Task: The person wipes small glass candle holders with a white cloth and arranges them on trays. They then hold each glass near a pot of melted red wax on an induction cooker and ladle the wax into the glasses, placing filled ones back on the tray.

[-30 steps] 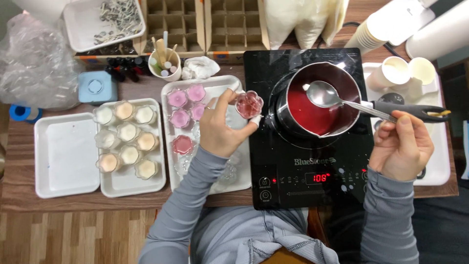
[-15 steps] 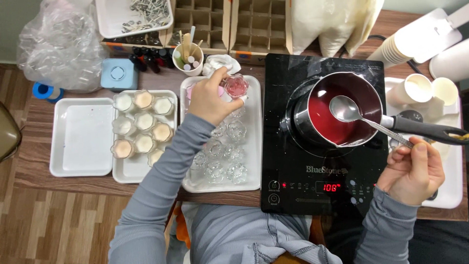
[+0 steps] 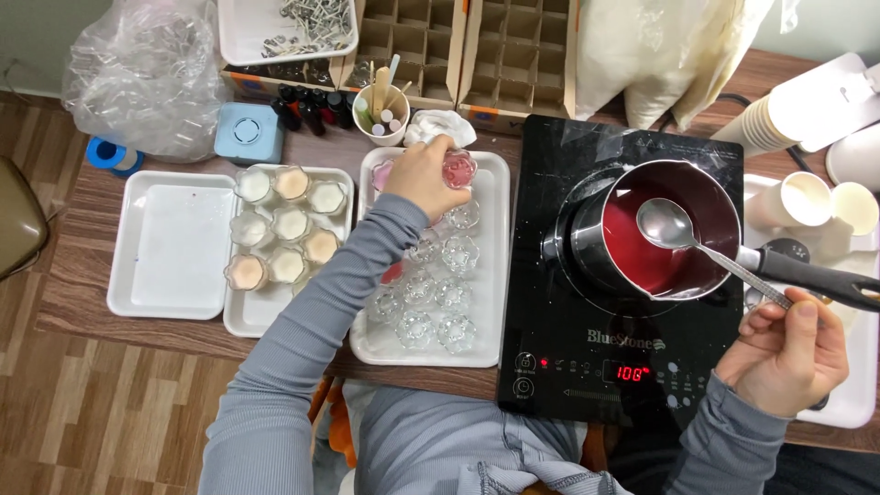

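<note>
Glass cups [image 3: 438, 307] crowd tray [image 3: 490, 275]; left tray [image 3: 170, 243] bare.

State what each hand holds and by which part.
Left hand: small glass cup of pink liquid, gripped by its side. Right hand: metal ladle, by its handle end.

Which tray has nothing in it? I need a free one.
The leftmost white tray; the two to its right hold small glass cups.

A small red digital display [image 3: 631, 373] glows on the front panel of the black induction cooktop [image 3: 550, 302], beside a white printed logo [image 3: 626, 339]; two brown cardboard divider boxes [image 3: 467, 46] stand at the table's far edge; a crumpled clear plastic bag [image 3: 137, 78] sits far left.
</note>
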